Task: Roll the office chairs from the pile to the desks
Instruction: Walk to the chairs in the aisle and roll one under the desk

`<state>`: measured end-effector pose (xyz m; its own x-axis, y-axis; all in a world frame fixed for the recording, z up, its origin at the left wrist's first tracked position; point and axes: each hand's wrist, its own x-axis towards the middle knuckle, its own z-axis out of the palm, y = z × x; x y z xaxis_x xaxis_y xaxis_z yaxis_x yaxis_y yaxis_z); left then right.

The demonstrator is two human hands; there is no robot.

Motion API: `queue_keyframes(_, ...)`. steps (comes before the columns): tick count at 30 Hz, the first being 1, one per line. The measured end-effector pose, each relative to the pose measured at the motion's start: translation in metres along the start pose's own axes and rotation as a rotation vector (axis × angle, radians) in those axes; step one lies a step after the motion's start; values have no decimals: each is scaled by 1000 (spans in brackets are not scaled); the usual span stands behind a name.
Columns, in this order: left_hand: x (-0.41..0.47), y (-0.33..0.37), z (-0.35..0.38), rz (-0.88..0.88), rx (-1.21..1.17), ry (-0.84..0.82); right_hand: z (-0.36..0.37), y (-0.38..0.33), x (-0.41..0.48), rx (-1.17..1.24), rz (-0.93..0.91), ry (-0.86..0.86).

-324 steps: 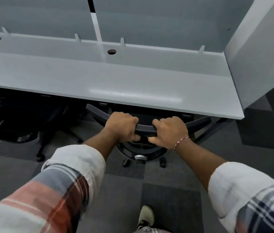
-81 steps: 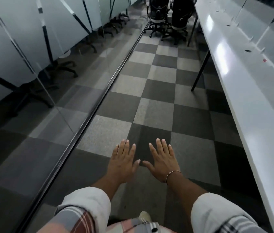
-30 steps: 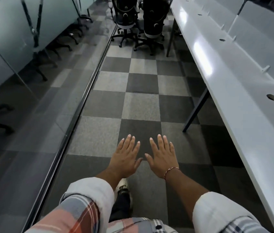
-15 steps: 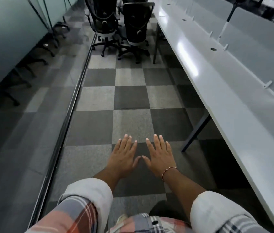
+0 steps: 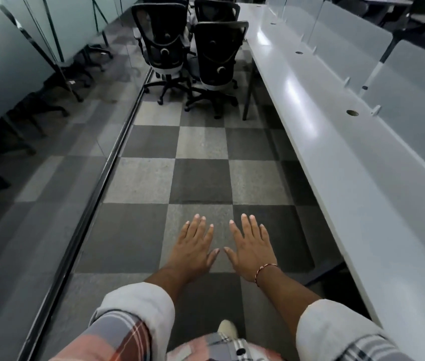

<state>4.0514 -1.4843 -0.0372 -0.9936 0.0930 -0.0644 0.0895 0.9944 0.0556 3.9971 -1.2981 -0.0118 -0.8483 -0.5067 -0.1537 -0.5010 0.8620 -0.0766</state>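
Black mesh-backed office chairs stand bunched at the far end of the aisle: one on the left (image 5: 163,45), one on the right (image 5: 217,53), a third behind them (image 5: 216,9). Their backs face me. A long white desk (image 5: 336,142) runs down the right side. My left hand (image 5: 193,247) and my right hand (image 5: 251,246) are stretched out side by side, palms down, fingers straight and spread, holding nothing, well short of the chairs. A thin bracelet circles my right wrist.
A glass partition with a dark floor rail (image 5: 96,194) lines the left of the checkered carpet aisle (image 5: 201,178). Grey divider panels (image 5: 388,61) stand along the desk's back. A desk leg (image 5: 247,95) stands next to the right chair. My shoe (image 5: 228,330) shows at the bottom.
I have walked down the aisle, so the bunched chairs are nearer and larger. Both hands stay open and empty in front of me.
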Motion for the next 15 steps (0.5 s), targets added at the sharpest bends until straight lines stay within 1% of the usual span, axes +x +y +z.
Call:
queue_keyframes(2,36,-1,-9,-26,-39,-16,-15,21,39,-28,-15,-2)
queue_keyframes(6,99,-14,-21,-43,-21,-58,-33,52,107,-8,-12,4)
queue_keyframes(9,155,-36,-22,-46,-29,-61,-38,69,160,-19,-27,5)
queue_keyframes(14,255,-86,-20,15,-11,-33,-43,86,261,-22,-6,12)
queue_keyframes(15,275,-99,-21,24,-10,-49,-46,87,283,-24,1,11)
